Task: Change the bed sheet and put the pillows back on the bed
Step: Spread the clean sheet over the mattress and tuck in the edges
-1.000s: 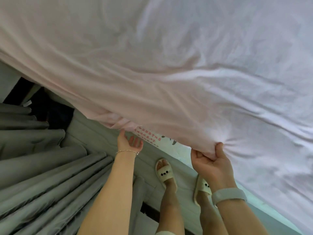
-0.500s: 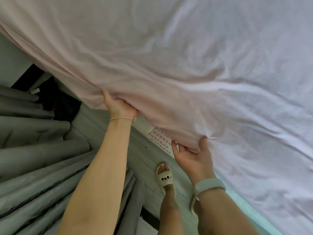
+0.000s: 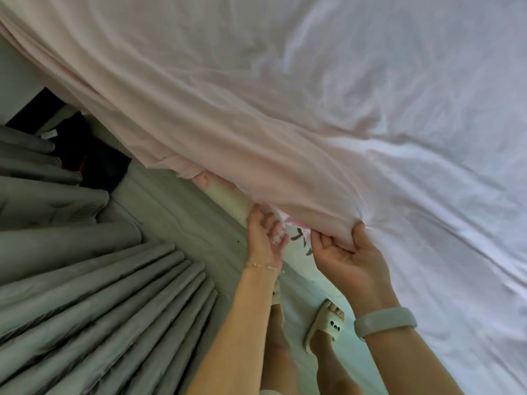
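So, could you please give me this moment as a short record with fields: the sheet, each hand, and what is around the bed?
sheet: pale pink sheet spread over the bed, its edge bunched at the near side
right hand: right hand pinches a fold of the sheet's edge
left hand: left hand lies with fingers straight against the printed mattress side under the sheet's edge
wrists: pale wristband on the right, thin bracelet on the left
surroundings: grey curtain at the left
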Demonstrator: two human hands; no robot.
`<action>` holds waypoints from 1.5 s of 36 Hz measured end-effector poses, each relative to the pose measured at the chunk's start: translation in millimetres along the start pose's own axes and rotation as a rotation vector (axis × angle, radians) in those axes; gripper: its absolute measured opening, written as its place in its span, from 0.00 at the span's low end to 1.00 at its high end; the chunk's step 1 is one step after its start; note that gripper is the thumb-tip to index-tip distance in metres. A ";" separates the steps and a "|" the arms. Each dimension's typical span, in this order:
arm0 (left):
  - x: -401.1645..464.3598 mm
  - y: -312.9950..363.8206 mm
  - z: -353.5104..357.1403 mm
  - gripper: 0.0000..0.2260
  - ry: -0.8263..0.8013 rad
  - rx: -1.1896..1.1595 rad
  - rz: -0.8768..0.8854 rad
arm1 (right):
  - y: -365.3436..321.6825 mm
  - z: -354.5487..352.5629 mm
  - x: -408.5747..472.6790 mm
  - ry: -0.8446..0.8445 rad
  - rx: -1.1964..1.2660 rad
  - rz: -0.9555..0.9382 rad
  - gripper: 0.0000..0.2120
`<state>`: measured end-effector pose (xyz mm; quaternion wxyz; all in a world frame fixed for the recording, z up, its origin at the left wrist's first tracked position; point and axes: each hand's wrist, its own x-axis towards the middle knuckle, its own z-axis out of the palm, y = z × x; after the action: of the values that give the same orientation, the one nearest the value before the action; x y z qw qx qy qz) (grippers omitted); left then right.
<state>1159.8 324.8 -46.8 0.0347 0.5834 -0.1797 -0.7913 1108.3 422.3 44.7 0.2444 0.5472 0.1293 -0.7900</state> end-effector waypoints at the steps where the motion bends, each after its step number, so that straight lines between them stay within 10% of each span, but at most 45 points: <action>1: -4.7 -6.6 3.9 0.10 -0.081 -0.029 -0.091 | -1.6 0.3 -1.2 0.001 -0.011 0.007 0.16; 7: 19.0 -9.3 32.8 0.12 -0.362 0.232 0.202 | -14.4 -3.4 -12.8 -0.075 -0.048 0.080 0.19; 12: 75.0 -7.8 4.3 0.25 -0.160 0.632 0.198 | -22.4 -6.8 -12.9 -0.062 -0.092 0.084 0.22; 18: 11.1 5.2 -7.3 0.22 -0.251 -0.182 0.011 | -14.4 -31.1 -8.4 0.032 -0.128 0.119 0.22; 25: -24.2 -62.2 16.6 0.22 -0.230 -0.025 -0.080 | -32.6 -51.9 -21.9 0.183 -0.296 0.071 0.20; 32: -20.0 -57.7 35.2 0.16 -0.251 -0.231 -0.112 | -59.8 -62.7 -32.8 0.239 -1.017 0.051 0.15; 41: -16.1 4.9 -22.9 0.10 -0.044 -0.122 0.076 | -42.8 -43.9 -9.4 -0.189 -2.239 -1.004 0.16; 49: 7.6 53.2 -11.3 0.11 0.027 0.150 0.142 | 2.7 -76.1 34.2 -0.471 -2.975 0.039 0.19; 54: 35.1 91.0 -5.5 0.20 0.157 0.071 0.275 | 19.5 -64.0 34.1 -0.338 -2.605 -0.394 0.16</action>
<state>1139.7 229.3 -50.6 0.1361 0.6142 -0.2826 -0.7241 1160.3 427.7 -9.3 0.4818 -0.2174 0.8318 -0.1693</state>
